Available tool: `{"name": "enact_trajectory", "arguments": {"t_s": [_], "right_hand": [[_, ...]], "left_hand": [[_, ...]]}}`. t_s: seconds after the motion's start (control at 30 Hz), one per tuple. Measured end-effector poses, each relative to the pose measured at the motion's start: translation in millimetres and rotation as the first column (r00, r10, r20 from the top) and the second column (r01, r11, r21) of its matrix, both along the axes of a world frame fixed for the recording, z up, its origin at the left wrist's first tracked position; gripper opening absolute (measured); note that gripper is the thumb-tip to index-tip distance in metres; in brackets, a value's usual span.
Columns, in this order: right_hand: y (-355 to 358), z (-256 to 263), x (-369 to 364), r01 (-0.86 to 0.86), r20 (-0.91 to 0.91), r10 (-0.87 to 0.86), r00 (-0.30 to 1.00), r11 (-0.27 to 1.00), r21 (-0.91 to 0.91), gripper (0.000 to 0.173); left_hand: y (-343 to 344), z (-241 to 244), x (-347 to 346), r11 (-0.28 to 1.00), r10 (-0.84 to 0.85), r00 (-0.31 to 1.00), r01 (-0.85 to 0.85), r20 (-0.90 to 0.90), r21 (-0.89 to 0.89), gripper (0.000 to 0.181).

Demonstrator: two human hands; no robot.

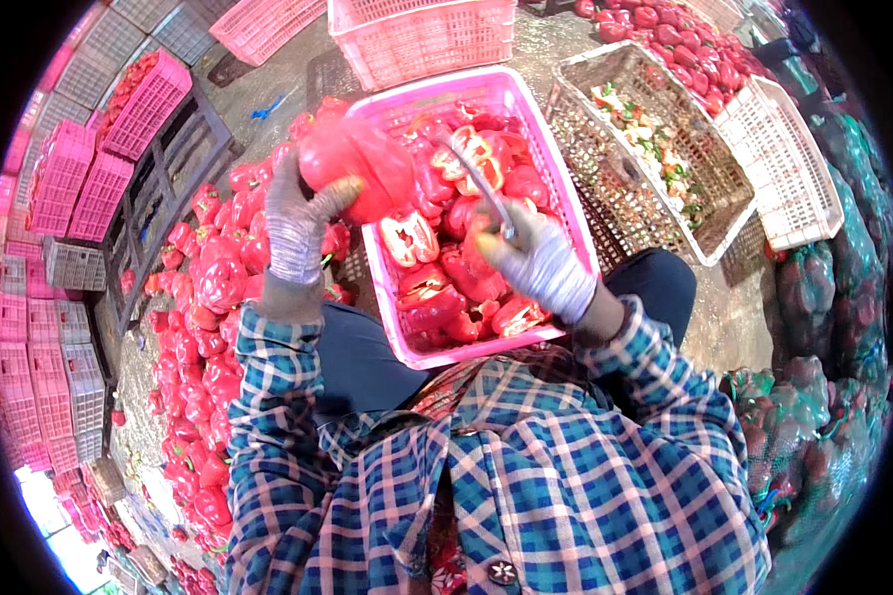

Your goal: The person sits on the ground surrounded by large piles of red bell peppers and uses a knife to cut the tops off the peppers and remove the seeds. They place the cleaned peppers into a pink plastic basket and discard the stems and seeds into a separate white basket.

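Observation:
My left hand (301,216), in a knitted glove, grips a large red bell pepper (361,167) above the left rim of a pink plastic crate (383,286). In my gloved right hand (536,253) is a knife with a curved blade (478,167), its tip pointing up and to the left over the crate. Beneath the blade lie cut red peppers, and one opened half (411,239) shows its pale core. The crate stands between my legs, almost full of cut peppers. The blade and the held pepper are apart.
Whole red peppers (219,282) are heaped on the floor to my left. To the right stands a dirty crate (722,230) with pepper trimmings (658,152). Green mesh sacks (804,439) line the far right. Another pink crate (424,41) stands ahead; stacked crates (26,372) fill the left side.

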State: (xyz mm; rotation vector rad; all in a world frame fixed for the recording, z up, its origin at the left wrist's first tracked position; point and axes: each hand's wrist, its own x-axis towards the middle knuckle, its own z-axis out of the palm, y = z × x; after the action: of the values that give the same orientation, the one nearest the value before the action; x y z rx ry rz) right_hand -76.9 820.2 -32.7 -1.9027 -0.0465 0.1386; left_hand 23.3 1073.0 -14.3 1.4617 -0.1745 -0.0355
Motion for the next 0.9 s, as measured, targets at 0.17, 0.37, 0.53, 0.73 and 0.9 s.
{"name": "enact_trajectory", "arguments": {"t_s": [0.17, 0.37, 0.53, 0.73, 0.9], "right_hand": [[-3, 15, 41, -0.140, 0.178, 0.076, 0.981, 0.916, 0.376, 0.073], [-12, 41, 22, -0.029, -0.276, 0.086, 0.957, 0.979, 0.203, 0.063], [-14, 11, 20, 0.191, -0.281, -0.080, 0.956, 0.899, 0.394, 0.051], [-10, 13, 19, 0.382, -0.475, -0.115, 0.873, 0.767, 0.516, 0.026], [-13, -20, 22, 0.407, -0.483, 0.080, 0.872, 0.429, 0.807, 0.029]], "left_hand": [[-65, 13, -42, 0.884, -0.315, 0.942, 0.247, -0.113, -0.398, 0.061], [-89, -30, -50, 0.900, -0.230, 0.958, 0.143, -0.170, -0.411, 0.053], [-98, -35, -52, 0.917, -0.146, 0.976, 0.072, -0.161, -0.392, 0.055], [-88, -64, -39, 0.883, -0.126, 0.961, -0.006, -0.248, -0.470, 0.073], [-69, -107, -15, 0.607, -0.393, 0.910, 0.146, -0.135, -0.781, 0.077]]}}
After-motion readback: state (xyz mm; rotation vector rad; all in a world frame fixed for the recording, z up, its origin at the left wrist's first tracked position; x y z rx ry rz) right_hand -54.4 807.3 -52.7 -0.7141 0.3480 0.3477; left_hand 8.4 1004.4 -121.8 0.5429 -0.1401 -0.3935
